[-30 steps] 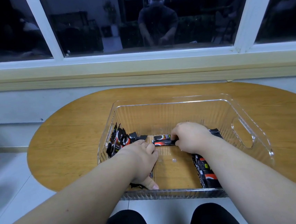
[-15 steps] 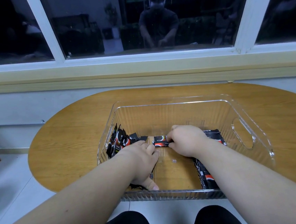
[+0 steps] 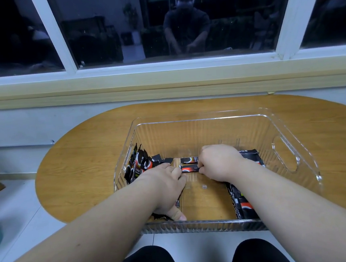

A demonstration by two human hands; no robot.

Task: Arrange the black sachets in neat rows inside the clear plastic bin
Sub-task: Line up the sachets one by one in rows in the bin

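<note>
**Bin status: both hands inside, one sachet gripped mid-floor**

Clear plastic bin (image 3: 189,135) sits on the wooden table (image 3: 86,160), its near wall at the table's near edge. Bin walls are ribbed and transparent, corners rounded, with a handle cutout in the right wall. The table top is wood grain with rounded ends.

Right hand (image 3: 219,162) is near the far wall, fingers curled, pinching the right end of the centre sachet (image 3: 189,168). That one is a glossy black strip with a red mark, lying crosswise. A second sachet (image 3: 188,160) lies parallel just behind it.

Left hand (image 3: 164,186) is palm down along the left side, thumb straight and close to the near wall. Its fingertips reach the centre sachet's left end; can't tell if they grip it.

Leaning stack (image 3: 138,165) stands tilted against the left wall. Flat row (image 3: 243,204) runs along the right side under the right forearm.

Open room: bare strip of bin floor between the forearms, from the centre sachet to the near wall.
</note>
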